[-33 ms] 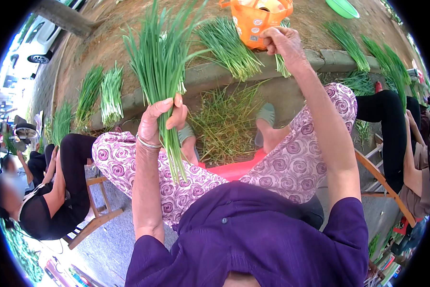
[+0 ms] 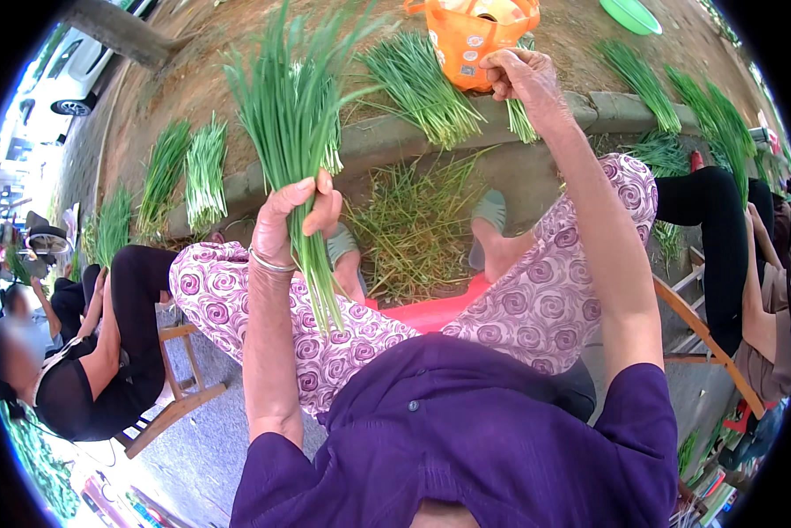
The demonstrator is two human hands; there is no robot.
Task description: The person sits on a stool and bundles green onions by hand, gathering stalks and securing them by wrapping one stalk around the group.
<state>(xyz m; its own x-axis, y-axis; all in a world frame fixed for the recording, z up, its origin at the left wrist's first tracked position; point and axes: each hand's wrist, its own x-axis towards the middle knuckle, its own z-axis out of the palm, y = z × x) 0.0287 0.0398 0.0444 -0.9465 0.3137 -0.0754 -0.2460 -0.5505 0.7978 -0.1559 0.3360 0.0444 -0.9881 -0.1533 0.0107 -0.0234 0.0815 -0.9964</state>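
My left hand (image 2: 291, 220) is wrapped round a bunch of garlic chives (image 2: 290, 128), leaves fanning upward and pale stem ends hanging below the fist over my thigh. A metal bangle sits on that wrist. Raised at the upper right, my right hand (image 2: 527, 79) is closed in a pinch in front of an orange bag (image 2: 470, 40); whatever its fingertips hold is too small to make out. Another pile of chives (image 2: 422, 88) lies on the kerb beside the bag. Between my feet is a heap of yellowish trimmings (image 2: 417, 229).
More chive bundles lie along the stone kerb (image 2: 386, 136), left (image 2: 206, 176) and right (image 2: 642, 84). A green basin (image 2: 631, 16) stands far right. People sit close on both sides, on wooden chairs (image 2: 180, 387). Part of a pink stool (image 2: 430, 310) shows between my legs.
The bunch's leaf tips have swayed slightly and blurred. Both hands stay in nearly the same place.
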